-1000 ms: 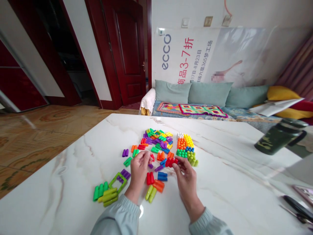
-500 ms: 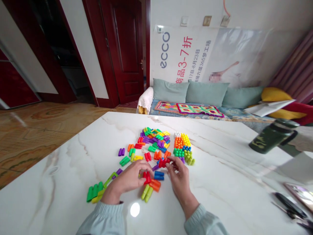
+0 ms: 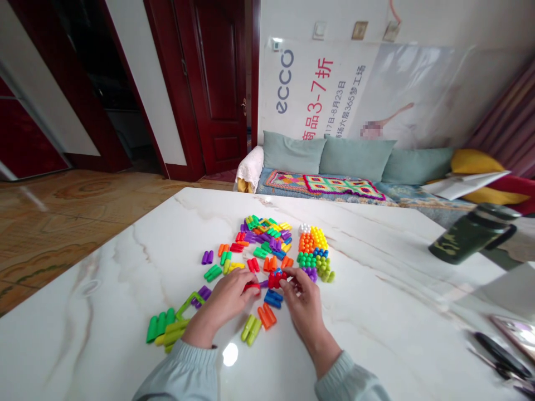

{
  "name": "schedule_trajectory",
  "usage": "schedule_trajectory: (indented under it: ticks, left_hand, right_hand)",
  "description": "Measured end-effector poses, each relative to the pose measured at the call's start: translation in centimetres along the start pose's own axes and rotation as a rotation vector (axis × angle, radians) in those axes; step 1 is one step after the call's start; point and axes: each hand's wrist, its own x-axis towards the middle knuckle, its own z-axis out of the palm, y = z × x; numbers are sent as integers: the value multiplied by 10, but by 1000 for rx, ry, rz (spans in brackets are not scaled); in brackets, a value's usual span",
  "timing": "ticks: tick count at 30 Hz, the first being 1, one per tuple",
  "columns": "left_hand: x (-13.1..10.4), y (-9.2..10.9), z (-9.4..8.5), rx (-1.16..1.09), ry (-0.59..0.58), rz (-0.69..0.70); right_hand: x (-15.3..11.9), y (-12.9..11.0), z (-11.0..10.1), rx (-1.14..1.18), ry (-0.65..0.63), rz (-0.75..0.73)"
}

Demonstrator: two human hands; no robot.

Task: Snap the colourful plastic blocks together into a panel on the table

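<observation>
Over a white marbled table (image 3: 359, 340), the left hand (image 3: 229, 301), fingers curled, pinches what seems a red tube block (image 3: 252, 286), partly hidden; the right hand (image 3: 305, 295) pinches a red block cluster (image 3: 275, 279). Both should handle as light, stiff, slick plastic, best gripped by outer sides.

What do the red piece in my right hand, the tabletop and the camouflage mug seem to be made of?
Red piece: probably glossy plastic, given its vivid colour and rounded form.
Tabletop: polished stone or an imitation, with veining and a bright reflection.
Mug: metal or plastic, unclear; its camouflage pattern suggests a coating.
</observation>
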Motion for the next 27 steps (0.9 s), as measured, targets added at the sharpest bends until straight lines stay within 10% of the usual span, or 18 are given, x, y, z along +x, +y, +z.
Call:
schedule_trajectory:
  ticks: [5,11,27]
  left_hand:
    - [10,11,11,-304,248,-123]
    - [14,25,19,-932,87,-328]
    - [12,30,19,-919,82,-369]
  right_hand:
    - [0,-1,1,69,68,37]
    - [0,-3,0,90,71,16]
    - [-1,-4,-3,57,117,-28]
